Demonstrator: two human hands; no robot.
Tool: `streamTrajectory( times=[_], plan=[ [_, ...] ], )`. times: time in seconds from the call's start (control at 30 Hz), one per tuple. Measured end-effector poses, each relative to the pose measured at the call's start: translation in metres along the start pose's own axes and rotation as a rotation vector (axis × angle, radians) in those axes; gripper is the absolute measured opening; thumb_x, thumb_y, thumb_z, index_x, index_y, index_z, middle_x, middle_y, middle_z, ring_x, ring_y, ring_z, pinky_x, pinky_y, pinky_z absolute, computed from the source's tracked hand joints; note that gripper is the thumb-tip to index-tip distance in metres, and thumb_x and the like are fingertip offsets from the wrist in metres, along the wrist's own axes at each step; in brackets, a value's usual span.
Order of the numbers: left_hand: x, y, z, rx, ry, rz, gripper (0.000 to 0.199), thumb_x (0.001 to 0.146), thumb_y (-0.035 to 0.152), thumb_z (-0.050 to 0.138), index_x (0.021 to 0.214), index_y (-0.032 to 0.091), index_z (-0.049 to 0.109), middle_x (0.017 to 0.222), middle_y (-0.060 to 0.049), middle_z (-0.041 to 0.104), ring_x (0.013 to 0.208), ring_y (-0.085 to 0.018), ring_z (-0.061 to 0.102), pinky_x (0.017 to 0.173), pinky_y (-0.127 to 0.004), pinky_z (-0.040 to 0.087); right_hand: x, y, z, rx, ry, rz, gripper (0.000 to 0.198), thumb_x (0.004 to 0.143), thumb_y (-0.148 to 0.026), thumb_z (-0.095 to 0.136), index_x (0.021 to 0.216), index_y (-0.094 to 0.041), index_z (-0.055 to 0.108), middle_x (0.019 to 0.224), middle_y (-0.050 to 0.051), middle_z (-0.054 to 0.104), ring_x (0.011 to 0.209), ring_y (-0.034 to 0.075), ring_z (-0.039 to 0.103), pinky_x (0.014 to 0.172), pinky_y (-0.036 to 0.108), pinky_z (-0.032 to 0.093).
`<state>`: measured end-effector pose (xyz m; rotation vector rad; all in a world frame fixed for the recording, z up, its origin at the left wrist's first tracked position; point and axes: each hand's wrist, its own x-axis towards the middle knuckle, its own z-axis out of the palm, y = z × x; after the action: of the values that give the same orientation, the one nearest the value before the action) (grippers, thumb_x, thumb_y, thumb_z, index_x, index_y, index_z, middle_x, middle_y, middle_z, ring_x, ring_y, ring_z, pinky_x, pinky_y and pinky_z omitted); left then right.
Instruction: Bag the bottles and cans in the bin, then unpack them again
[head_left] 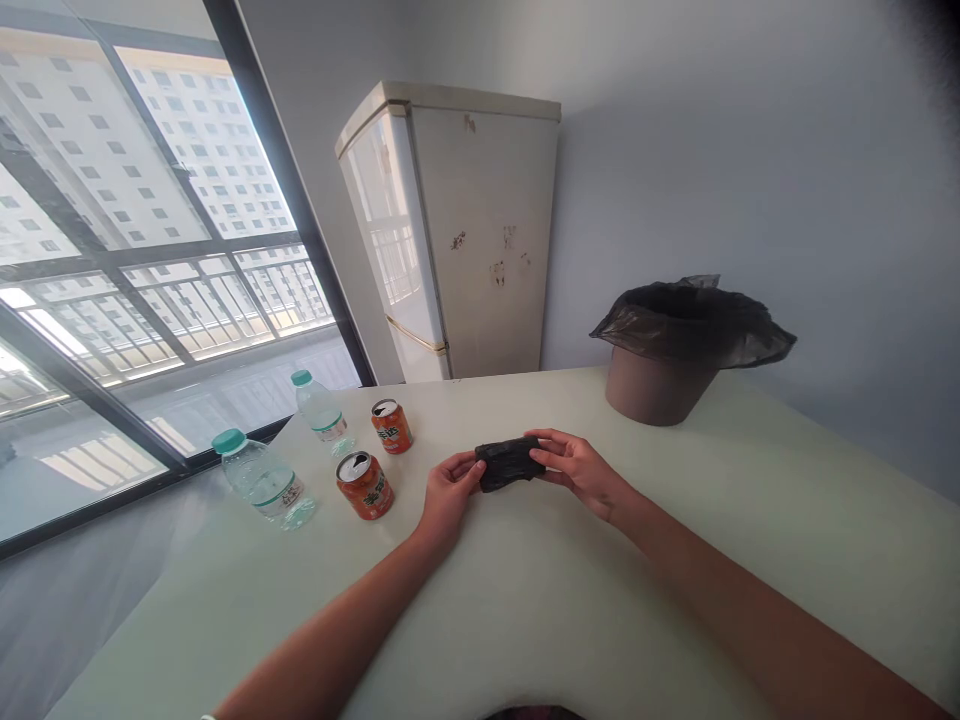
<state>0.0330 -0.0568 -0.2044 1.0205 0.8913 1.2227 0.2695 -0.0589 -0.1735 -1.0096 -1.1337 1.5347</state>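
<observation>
Between my two hands, just over the pale table (495, 600), is a folded black plastic bag (511, 464). My left hand (451, 488) pinches its left end, thumb on top. The right end is gripped by my right hand (576, 468), thumb in front and fingers behind. Left of my left hand stand two orange drink cans, a nearer can (365, 487) and a farther can (392, 427), both with opened tops. Beyond them are two clear plastic bottles with green caps, a nearer bottle (262, 482) and a farther bottle (322, 412).
At the table's back right stands a brown trash bin (652, 385), lined with a black bag (675, 330) folded over its rim. A worn white refrigerator (484, 220) is behind the table. Large glass windows (150, 200) lie to the left.
</observation>
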Motion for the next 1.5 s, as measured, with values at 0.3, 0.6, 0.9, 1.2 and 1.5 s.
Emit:
streamTrajectory(
  times=[0.3,0.6,0.9,1.2,1.5],
  plan=[
    [0.005,-0.001,-0.005,0.047,0.061,-0.005,0.049,0.072,0.047,0.09,0.106,0.013,0.079,0.099,-0.011,0.081,0.085,-0.02,0.075,0.077,-0.027,0.059,0.003,0.002,-0.008,-0.03,0.026,0.029,0.042,0.078,-0.037,0.088,0.114,-0.021,0.073,0.12,0.008,0.074,0.112,0.023,0.071,0.101,0.038,0.059],
    [0.007,-0.008,-0.01,0.098,0.08,-0.015,0.044,0.069,0.046,0.091,0.098,0.014,0.079,0.089,-0.009,0.08,0.078,-0.019,0.074,0.072,-0.027,0.059,0.007,0.006,-0.012,-0.026,0.073,0.019,0.042,0.07,-0.035,0.093,0.104,-0.019,0.076,0.114,0.008,0.076,0.107,0.023,0.072,0.101,0.037,0.059],
    [0.01,-0.011,-0.012,0.15,0.129,0.029,0.034,0.067,0.039,0.091,0.088,0.015,0.078,0.08,-0.006,0.077,0.07,-0.015,0.071,0.066,-0.025,0.059,0.012,0.016,-0.017,-0.101,0.048,0.007,0.045,0.07,-0.039,0.092,0.106,-0.019,0.075,0.114,0.009,0.076,0.106,0.024,0.072,0.102,0.041,0.059],
    [0.008,-0.007,-0.01,0.173,0.099,0.041,0.032,0.071,0.038,0.089,0.09,0.015,0.078,0.083,-0.007,0.078,0.071,-0.015,0.072,0.067,-0.024,0.059,0.003,0.011,-0.008,-0.805,0.01,-0.427,0.082,0.079,-0.049,0.084,0.15,-0.031,0.047,0.157,0.009,0.047,0.143,0.031,0.046,0.118,0.054,0.042],
    [0.006,-0.008,-0.008,0.198,0.033,0.047,0.031,0.072,0.038,0.088,0.091,0.015,0.078,0.085,-0.008,0.079,0.073,-0.018,0.074,0.068,-0.027,0.06,0.004,0.032,0.01,-1.175,-0.084,-0.624,0.062,0.087,-0.025,0.074,0.144,-0.025,0.051,0.135,0.009,0.066,0.125,0.029,0.059,0.11,0.049,0.046]
  ],
)
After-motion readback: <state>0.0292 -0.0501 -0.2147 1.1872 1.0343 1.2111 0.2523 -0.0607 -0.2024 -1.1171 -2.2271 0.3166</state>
